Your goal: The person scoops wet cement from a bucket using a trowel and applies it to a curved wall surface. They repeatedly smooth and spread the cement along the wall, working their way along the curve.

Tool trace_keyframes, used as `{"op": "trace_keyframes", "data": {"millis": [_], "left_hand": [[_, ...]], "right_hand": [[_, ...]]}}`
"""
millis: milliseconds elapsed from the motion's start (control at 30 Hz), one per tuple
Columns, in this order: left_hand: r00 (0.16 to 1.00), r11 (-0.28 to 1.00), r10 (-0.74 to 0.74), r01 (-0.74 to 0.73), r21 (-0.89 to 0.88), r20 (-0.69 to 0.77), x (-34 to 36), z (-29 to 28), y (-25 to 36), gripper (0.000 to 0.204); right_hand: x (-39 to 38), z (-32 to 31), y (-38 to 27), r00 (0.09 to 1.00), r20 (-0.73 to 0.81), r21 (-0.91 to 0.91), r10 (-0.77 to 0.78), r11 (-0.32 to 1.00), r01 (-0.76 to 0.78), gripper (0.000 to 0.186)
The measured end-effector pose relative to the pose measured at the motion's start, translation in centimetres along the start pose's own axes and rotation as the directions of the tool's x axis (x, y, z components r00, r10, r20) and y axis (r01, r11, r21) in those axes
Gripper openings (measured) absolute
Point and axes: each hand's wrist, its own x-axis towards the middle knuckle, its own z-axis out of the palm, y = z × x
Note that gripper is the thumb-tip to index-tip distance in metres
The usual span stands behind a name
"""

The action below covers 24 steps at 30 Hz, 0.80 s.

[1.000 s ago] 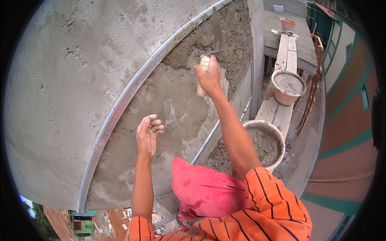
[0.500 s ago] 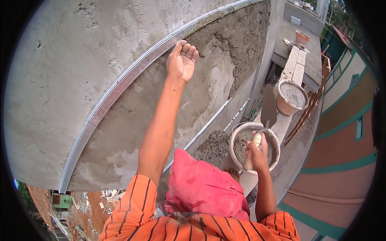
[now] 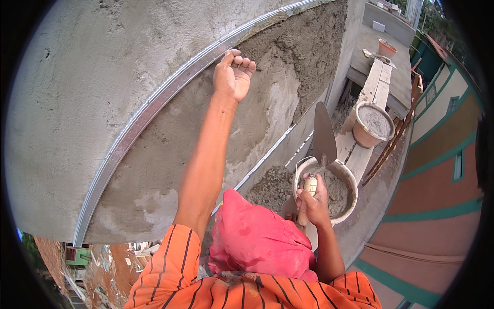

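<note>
My left hand (image 3: 234, 77) reaches up to a long metal profile strip (image 3: 146, 114) lying across the grey wall, palm facing me. Its fingers are curled, thumb and forefinger closed at the strip's lower edge. Below the strip, rough wet mortar (image 3: 309, 49) covers the upper right of the wall. Closed round a pale handle, my right hand (image 3: 315, 203) holds a trowel (image 3: 324, 135) with its broad blade pointing up. The trowel is above the near edge of a bucket of mortar (image 3: 352, 191), its blade crossing the far rim.
A second bucket of mortar (image 3: 371, 123) stands on a plank walkway (image 3: 378, 85) to the right. Farther along is an orange bucket (image 3: 387, 49). Dropped mortar (image 3: 271, 188) lies at the wall's foot. A painted building (image 3: 432, 190) lies beyond; debris is far below left.
My right hand has moved left and slightly toward me with the trowel, and the blade has swung left and up. My left hand stays at the strip.
</note>
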Motion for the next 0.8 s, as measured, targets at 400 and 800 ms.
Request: {"op": "trace_keyframes", "data": {"millis": [400,800], "left_hand": [[0.977,0.871,-0.189,0.212,0.444,-0.097,-15.3,-6.7,5.7,0.046],[0.933,0.862,-0.186,0.305,0.404,-0.307,-24.5,-12.3,8.6,0.043]], "right_hand": [[23.4,8.2,-4.9,0.9,-0.025,0.085,-0.435,0.896,0.435,0.019],[24.9,11.8,-3.7,0.644,0.163,-0.399,-0.748,0.547,0.736,0.024]]}}
